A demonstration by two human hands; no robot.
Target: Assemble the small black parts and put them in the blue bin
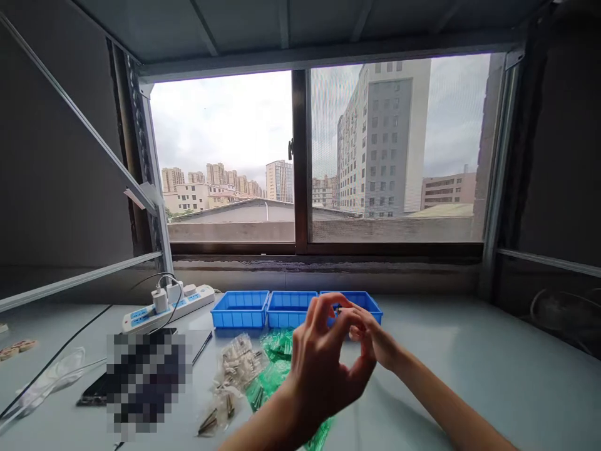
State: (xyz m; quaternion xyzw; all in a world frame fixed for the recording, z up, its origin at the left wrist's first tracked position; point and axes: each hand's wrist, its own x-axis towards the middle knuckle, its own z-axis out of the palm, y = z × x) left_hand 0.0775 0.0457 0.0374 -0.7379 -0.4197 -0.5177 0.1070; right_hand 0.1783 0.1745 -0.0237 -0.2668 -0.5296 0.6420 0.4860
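Note:
My left hand (323, 360) is raised above the table, fingers curled with the fingertips drawn together. My right hand (375, 335) meets it from the right, its fingers also pinched and partly hidden behind the left ones. A tiny dark object (340, 309) shows between the fingertips, too small to name. Below and left of the hands lie green plastic bags (277, 369), partly covered by my left hand and forearm. Beside them are clear bags (239, 360) with small metal parts, and some long thin metal pieces (208, 425) show in the nearest bag.
Three blue bins (239, 319) stand in a row at the back, the right one partly behind my hands. A white power strip (169, 307) with plugs and cables sits to their left. A dark, blurred-out device (150, 376) lies at front left. Metal posts (498, 188) frame the window.

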